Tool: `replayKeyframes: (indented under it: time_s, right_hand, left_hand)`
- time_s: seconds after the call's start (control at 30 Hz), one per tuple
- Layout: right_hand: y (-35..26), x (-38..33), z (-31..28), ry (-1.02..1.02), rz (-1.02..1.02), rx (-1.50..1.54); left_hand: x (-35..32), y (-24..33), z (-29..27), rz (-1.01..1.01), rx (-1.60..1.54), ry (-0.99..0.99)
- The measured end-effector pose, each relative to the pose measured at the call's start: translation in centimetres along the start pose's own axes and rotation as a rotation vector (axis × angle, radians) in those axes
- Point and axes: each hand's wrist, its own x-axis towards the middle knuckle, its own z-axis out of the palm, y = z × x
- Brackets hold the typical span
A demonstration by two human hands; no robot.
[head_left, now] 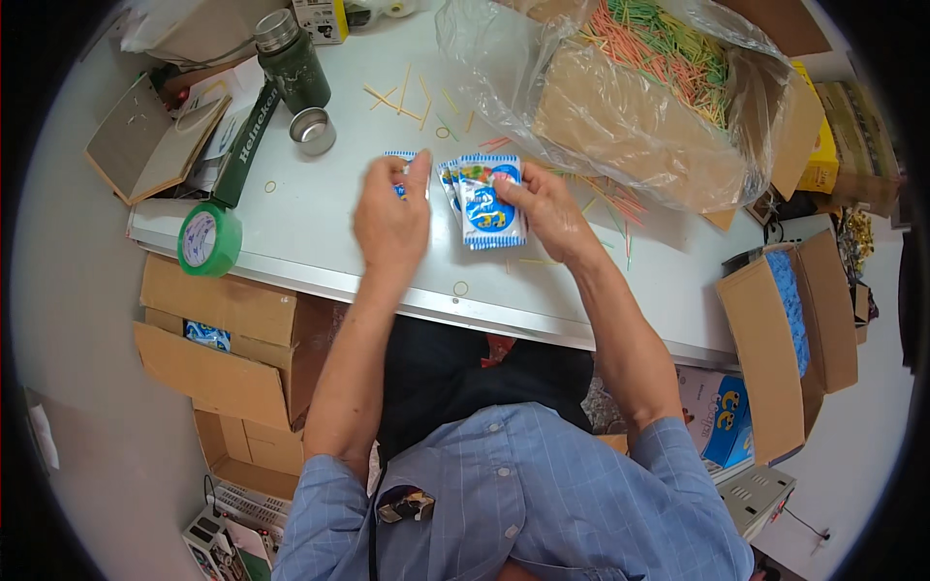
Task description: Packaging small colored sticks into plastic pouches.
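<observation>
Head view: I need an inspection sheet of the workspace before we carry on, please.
Surface: white table, with its near edge visible.
Job's things: a few overlapping blue-and-white packets; another packet, mostly hidden.
Clutter: flask, metal cup, green tape; coloured strips in a plastic-lined carton, more loose on the table.
Hands: right hand holds the overlapping packets; left hand is at the other packet, its grip unclear behind the fingers.
Cables: thin cable by a metal case, lower right.
Surroundings: open cartons below left; open carton of blue items at right.
</observation>
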Motion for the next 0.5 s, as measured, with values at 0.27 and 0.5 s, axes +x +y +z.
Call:
replayKeyframes:
  time_s: [0.27,0.5]
  right_hand:
    - [2.7,3.0,1.8,0.314,-0.099,-1.069]
    - [3.3,1.6,2.7,0.599,-0.391,-1.127]
  left_hand:
    - [2.4,-2.3,0.0,-0.135,0.613,-0.196]
    - [2.8,-2.2,0.4,-0.225,0.52,-0.242]
